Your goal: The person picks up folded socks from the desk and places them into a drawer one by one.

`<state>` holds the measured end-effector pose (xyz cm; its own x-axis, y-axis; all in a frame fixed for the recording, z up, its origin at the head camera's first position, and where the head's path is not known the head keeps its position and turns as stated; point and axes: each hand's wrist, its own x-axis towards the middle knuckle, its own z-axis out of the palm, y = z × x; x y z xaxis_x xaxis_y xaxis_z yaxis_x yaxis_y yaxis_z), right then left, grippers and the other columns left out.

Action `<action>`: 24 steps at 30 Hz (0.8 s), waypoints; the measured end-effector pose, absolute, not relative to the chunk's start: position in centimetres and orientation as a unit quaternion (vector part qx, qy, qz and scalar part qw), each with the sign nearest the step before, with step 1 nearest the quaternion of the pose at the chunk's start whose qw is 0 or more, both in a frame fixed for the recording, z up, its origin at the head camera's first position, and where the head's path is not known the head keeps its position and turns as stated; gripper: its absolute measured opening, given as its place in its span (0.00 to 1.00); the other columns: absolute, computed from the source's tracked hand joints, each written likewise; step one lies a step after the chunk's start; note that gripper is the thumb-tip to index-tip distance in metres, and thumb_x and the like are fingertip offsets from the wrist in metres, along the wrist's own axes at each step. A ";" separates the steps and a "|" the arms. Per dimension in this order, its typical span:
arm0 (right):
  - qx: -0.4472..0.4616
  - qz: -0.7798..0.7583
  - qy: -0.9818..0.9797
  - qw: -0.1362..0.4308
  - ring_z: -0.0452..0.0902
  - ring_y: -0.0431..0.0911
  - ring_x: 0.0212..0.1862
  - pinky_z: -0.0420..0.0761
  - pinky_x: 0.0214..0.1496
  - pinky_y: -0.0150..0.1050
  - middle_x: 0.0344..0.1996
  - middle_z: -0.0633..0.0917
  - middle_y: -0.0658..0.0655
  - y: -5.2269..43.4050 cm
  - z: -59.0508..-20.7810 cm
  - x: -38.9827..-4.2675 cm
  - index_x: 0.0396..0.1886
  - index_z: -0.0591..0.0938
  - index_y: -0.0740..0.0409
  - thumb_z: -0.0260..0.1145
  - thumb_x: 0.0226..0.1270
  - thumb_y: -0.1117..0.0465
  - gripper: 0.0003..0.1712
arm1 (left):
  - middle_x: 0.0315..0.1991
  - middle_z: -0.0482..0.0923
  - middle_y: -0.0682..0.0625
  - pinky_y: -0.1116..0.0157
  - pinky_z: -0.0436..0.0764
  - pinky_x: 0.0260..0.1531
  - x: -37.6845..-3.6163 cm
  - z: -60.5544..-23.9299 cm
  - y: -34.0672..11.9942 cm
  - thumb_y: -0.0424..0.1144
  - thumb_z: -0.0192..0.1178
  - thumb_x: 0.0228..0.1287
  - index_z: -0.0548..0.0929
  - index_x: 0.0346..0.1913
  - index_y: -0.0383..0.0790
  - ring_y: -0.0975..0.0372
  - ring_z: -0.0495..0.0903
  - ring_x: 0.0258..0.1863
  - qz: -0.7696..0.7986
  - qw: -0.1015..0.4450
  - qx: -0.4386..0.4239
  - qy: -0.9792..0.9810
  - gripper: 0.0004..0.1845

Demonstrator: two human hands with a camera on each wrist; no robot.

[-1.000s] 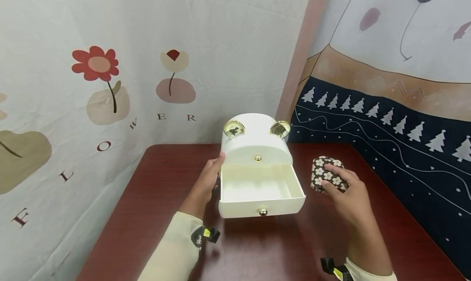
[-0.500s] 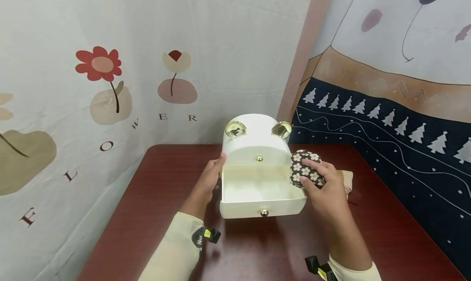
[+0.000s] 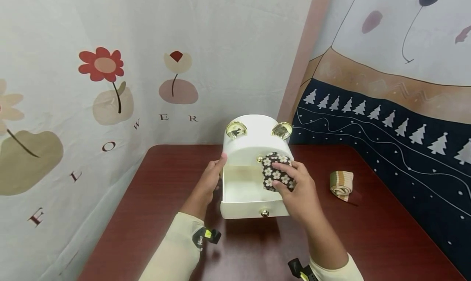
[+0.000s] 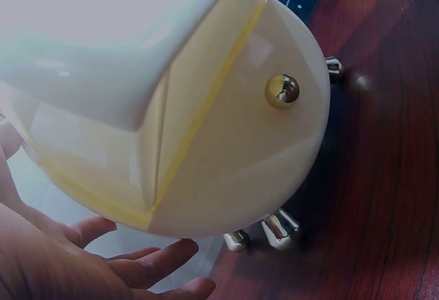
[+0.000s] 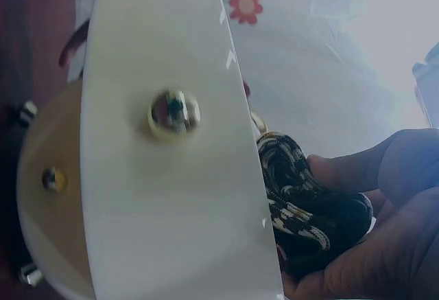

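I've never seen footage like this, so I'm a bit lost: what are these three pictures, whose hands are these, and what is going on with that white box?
No machine here: a person wears three cameras. The wide picture comes from the head, looking down at a dark red table. The two close-ups come from cameras on each wrist.

The white box is a small storage box with gold ears and its drawer pulled out. The left hand rests against the box's side with straight fingers. The right hand grips a folded dark cloth with white flowers, holding it over the open drawer. The right wrist view shows that same cloth behind the drawer front.

A striped beige roll of fabric lies on the table to the right.
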<state>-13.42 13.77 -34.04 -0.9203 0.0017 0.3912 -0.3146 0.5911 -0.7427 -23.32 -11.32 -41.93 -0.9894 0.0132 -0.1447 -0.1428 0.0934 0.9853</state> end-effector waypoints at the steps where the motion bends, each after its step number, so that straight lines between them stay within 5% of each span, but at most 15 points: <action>1: 0.097 0.439 -0.875 0.180 0.77 0.67 0.70 0.77 0.71 0.65 0.66 0.79 0.69 13.4 -34.1 -13.4 0.63 0.89 0.54 0.79 0.66 0.71 0.26 | 0.64 0.73 0.40 0.40 0.67 0.60 -23.3 -41.9 -11.3 0.79 0.46 0.76 0.69 0.75 0.44 0.50 0.70 0.61 0.671 0.057 -0.043 0.738 0.46; 10: 0.133 0.426 -0.876 0.184 0.81 0.66 0.66 0.81 0.66 0.64 0.63 0.82 0.69 10.9 -34.5 -13.6 0.61 0.90 0.54 0.80 0.64 0.71 0.25 | 0.66 0.72 0.38 0.42 0.67 0.57 -23.2 -41.9 -11.4 0.74 0.44 0.81 0.69 0.75 0.40 0.49 0.71 0.60 0.674 0.049 -0.027 0.737 0.42; 24: 0.130 0.411 -0.898 0.085 0.81 0.61 0.66 0.80 0.70 0.61 0.62 0.84 0.65 8.1 -34.6 -15.0 0.59 0.92 0.52 0.82 0.65 0.66 0.22 | 0.66 0.76 0.38 0.46 0.69 0.53 -23.4 -42.0 -11.4 0.74 0.45 0.81 0.73 0.73 0.41 0.51 0.75 0.59 0.675 0.048 -0.027 0.736 0.42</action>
